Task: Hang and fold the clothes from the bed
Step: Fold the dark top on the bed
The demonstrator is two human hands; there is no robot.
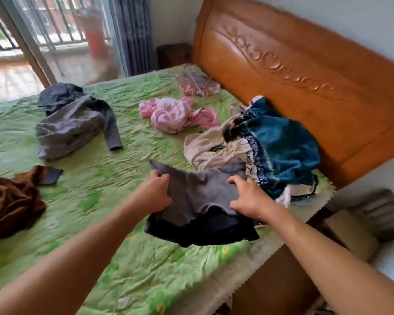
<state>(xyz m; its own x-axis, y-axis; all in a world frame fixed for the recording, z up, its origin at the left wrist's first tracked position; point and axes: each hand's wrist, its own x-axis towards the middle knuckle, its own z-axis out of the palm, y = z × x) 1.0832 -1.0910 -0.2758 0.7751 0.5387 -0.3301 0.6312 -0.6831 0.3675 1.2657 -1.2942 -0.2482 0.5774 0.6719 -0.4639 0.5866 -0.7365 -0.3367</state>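
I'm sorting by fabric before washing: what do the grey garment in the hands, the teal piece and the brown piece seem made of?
The grey garment: thin matte knit, probably cotton jersey; it drapes limply. The teal piece: plush fleece or terry, going by its fuzzy nap. The brown piece: velvety, soft sheen on its folds; maybe velour.

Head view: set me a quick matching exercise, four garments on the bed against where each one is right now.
Things:
1 pink garment
2 brown garment
3 teal garment
4 grey-and-navy garment

Places:
A gripped by the left hand and right hand
B beside the headboard
C near the picture's left edge
D crumpled, middle of the bed

Pairs: 1-D, 2-C, 3-B, 4-A.
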